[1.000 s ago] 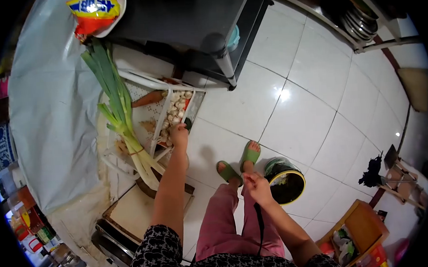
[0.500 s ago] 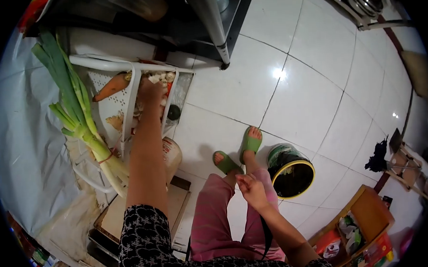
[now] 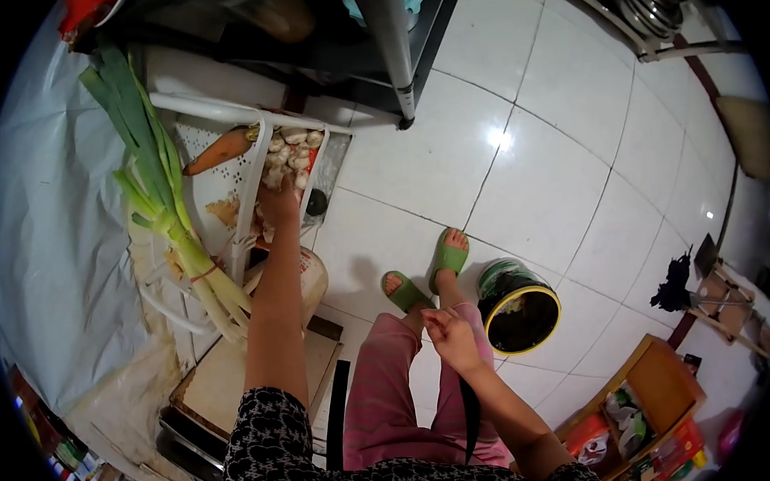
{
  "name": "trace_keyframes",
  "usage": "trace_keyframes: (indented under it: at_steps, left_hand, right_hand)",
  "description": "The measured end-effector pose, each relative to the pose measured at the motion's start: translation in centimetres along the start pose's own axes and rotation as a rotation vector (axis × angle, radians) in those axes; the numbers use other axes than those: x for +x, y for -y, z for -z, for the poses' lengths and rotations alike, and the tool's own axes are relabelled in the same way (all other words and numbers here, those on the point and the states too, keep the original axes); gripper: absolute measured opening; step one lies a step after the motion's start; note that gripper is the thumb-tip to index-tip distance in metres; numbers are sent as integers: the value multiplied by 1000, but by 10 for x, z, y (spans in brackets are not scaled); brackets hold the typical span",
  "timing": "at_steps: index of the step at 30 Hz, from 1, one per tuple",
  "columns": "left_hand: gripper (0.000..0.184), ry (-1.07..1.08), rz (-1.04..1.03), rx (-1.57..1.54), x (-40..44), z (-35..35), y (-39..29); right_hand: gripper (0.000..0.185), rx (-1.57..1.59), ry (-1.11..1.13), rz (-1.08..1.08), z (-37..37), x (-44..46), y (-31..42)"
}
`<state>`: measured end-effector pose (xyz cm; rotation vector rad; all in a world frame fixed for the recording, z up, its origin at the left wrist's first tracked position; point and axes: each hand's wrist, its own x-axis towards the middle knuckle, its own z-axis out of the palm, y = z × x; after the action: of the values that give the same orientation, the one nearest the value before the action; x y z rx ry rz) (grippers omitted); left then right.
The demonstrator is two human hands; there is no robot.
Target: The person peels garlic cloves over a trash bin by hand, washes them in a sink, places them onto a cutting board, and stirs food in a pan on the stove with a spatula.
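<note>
My left hand (image 3: 279, 204) reaches down into the front section of a white rack basket (image 3: 247, 182), at the near side of a heap of garlic bulbs (image 3: 293, 150). Its fingers point into the basket and are dim and partly hidden, so their grip is unclear. My right hand (image 3: 452, 336) hovers over my right leg with the fingers curled in and pinched together; anything between them is too small to make out. Behind the basket's divider lie a carrot (image 3: 218, 151) and a piece of ginger (image 3: 224, 211). Long green leeks (image 3: 182, 219), tied with a band, lean along the rack's left side.
A black-lined bucket (image 3: 522, 320) with a yellow rim stands right of my feet. A pale container (image 3: 313, 282) sits below the basket. The dark shelf's metal leg (image 3: 402, 85) rises ahead. A wooden cabinet (image 3: 657, 375) with packages is at the lower right.
My left hand has drawn back toward me from the middle of the garlic, so more bulbs show. The view has shifted slightly. My right hand keeps its curled pose.
</note>
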<state>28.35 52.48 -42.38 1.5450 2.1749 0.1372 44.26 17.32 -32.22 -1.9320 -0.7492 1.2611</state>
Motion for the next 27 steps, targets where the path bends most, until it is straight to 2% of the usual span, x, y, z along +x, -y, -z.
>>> trace_keyframes:
  at_steps: [1,2,4,5,7,8,10,11,15,20,25,27]
  left_hand:
    - [79,-16,86,48,2,0,7]
    - [79,-23,89,45,7,0,13]
    - [73,-52,-47,318,8,5,13]
    - [73,-55,-44,320,9,4,12]
    - [60,-188,-432,459,7,-2,1]
    - [60,-186,-429,462,8,-5,-7]
    - [42,-68,-468,553,13,-17,-25]
    - [42,-63,-469,553,19,-25,-26]
    - [25,-171,-595,588,45,-45,-31]
    - [26,-97,-571,740,53,-49,-32]
    - [30,-80,-574,702,55,-49,-17]
    - [30,-64,-599,710,54,-47,-16]
  right_hand:
    - [18,-2,4,5,0,-1,0]
    - [18,-6,16,10,-1,0,-3]
    - [18,-8,33,17,-4,-1,-8]
    - [18,4,26,20,-6,-2,-12]
    - [17,16,24,17,-10,-4,-17]
    - [17,10,27,25,-12,-4,-20]
    - [17,2,29,27,-12,-4,-24]
    - [16,17,42,22,-13,-4,-25]
    - [16,3,38,31,-13,0,-37]
    - [17,-27,-10,8,-10,-2,-51]
    - [18,-78,-20,23,-1,-13,-43]
    - [17,-32,19,-61,-1,-19,-39]
